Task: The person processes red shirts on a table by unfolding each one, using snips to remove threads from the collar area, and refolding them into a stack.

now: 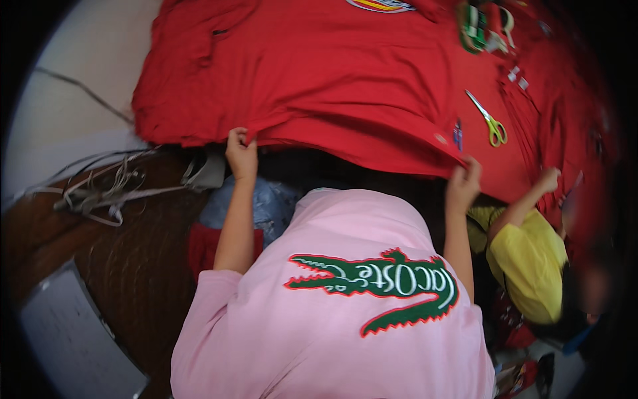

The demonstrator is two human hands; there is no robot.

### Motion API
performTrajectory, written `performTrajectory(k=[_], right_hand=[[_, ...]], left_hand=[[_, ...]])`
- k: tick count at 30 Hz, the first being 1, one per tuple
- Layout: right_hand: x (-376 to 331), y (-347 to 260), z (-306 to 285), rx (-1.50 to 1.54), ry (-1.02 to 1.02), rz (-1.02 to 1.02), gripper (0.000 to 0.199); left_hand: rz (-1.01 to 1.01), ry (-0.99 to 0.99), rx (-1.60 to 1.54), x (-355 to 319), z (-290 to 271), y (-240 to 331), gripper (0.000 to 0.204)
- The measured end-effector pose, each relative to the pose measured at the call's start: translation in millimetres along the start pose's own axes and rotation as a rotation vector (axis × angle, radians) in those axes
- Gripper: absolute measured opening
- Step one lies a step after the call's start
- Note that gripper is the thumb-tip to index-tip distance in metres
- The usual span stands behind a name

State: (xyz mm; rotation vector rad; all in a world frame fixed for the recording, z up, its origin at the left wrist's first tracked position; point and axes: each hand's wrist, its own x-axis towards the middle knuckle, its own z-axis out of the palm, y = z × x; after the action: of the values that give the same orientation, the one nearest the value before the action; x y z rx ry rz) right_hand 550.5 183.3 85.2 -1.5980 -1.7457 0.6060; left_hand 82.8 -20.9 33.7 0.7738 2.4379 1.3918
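Both hands (241, 149) (465, 178) pinch soft red fabric (332, 80) hem

A dark brown wooden floor (133, 266) lies below the near edge of the worktop. A pale wall or surface (73, 86) fills the upper left, with a thin cable (86, 93) across it. A grey flat board (73, 339) lies at the lower left. Light is soft and even.

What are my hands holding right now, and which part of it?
Both hold the red fabric by its near edge: the left hand pinches it toward the left, the right hand grips it further right.
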Motion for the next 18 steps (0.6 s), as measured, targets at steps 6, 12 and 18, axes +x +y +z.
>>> performTrajectory(k=[6, 12, 18], right_hand=[[-54.1, 77.1, -35.8, 0.354, 0.043, 0.383, 0.022], [-67.7, 91.9, -35.6, 0.017, -0.146, 0.105, 0.019], [-55.5, 77.1, -40.4, -0.089, -0.217, -0.130, 0.021]], left_hand=[[0.226, 0.203, 0.146, -20.5, -16.4, -2.3, 0.022], [0.124, 0.244, 0.093, -25.2, -22.8, -6.3, 0.019], [0.284, 0.271, 0.237, -24.0, -22.0, -4.9, 0.022]])
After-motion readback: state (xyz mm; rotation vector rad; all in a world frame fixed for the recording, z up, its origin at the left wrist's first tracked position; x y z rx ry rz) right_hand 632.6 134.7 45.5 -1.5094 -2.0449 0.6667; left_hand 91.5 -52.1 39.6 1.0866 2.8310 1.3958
